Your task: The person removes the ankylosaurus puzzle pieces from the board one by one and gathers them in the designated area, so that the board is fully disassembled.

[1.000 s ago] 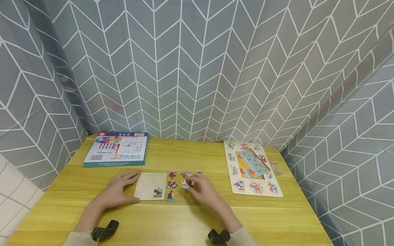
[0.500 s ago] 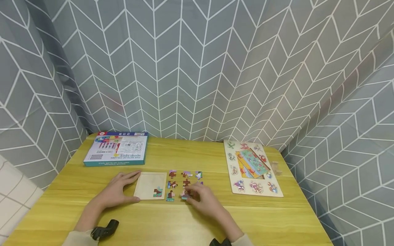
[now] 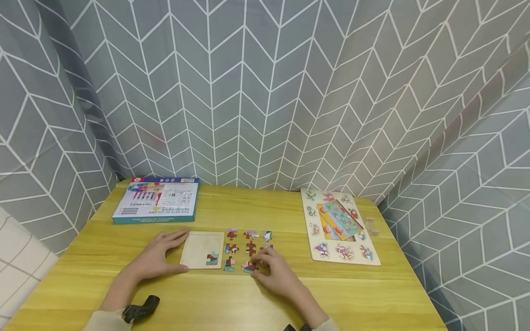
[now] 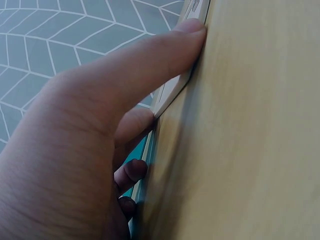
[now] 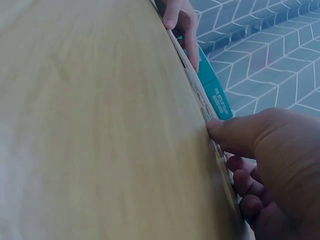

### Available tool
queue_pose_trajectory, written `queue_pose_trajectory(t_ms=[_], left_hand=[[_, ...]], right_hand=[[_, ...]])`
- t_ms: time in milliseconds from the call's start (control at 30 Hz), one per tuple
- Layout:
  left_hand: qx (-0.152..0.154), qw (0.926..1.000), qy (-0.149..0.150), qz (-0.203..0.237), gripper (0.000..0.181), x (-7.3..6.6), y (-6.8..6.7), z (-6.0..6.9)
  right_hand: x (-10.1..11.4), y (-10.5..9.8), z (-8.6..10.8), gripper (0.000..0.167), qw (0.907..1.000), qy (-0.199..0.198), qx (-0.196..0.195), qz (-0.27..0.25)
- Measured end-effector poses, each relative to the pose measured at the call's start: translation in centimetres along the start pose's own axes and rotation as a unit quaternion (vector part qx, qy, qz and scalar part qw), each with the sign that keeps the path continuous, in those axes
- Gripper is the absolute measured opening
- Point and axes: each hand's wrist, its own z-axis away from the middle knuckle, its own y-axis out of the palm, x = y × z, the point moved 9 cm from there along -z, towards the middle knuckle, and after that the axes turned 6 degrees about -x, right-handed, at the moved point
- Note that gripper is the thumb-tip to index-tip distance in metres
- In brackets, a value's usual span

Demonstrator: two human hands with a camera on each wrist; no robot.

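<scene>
My left hand (image 3: 155, 258) spans the left side of a pale wooden puzzle tray (image 3: 196, 248), index finger at the far corner and thumb at the near corner. In the left wrist view the thumb (image 4: 190, 30) lies on the tray's edge. One jigsaw piece (image 3: 212, 258) sits in the tray's near right corner. My right hand (image 3: 273, 272) holds a brown and teal jigsaw piece (image 3: 250, 267) on the table between thumb and fingers. In the right wrist view its thumb (image 5: 225, 132) is at table level, the piece mostly hidden.
Several loose jigsaw pieces (image 3: 232, 248) lie in rows right of the tray. A flat boxed set (image 3: 155, 202) is at the back left. At the back right lies a puzzle board (image 3: 343, 253) with animal pictures, small colourful boards (image 3: 341, 218) on top, and a clear piece (image 3: 371, 226) beside it.
My right hand has brought the jigsaw piece toward me and down onto the table, in the near row. More of the far and middle pieces now show. The left hand stays put.
</scene>
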Motion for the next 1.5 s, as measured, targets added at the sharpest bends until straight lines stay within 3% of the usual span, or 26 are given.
queue_pose_trajectory(t_ms=[633, 933, 1133, 1500], left_hand=[[0.001, 1.0, 0.003, 0.003, 0.104, -0.2, -0.2, -0.1], [-0.001, 1.0, 0.004, 0.0, 0.105, -0.1, -0.2, 0.0], [-0.002, 1.0, 0.004, 0.002, 0.105, -0.2, -0.3, 0.0], [0.003, 1.0, 0.003, 0.006, 0.105, -0.3, -0.2, 0.0]], right_hand=[[-0.3, 0.0, -0.2, 0.024, 1.0, -0.003, -0.004, 0.007], [-0.2, -0.1, -0.2, 0.038, 1.0, 0.006, 0.0, 0.002], [0.0, -0.4, -0.4, 0.037, 1.0, 0.003, -0.002, -0.004], [2.1, -0.6, -2.9, 0.035, 1.0, -0.001, -0.003, -0.007]])
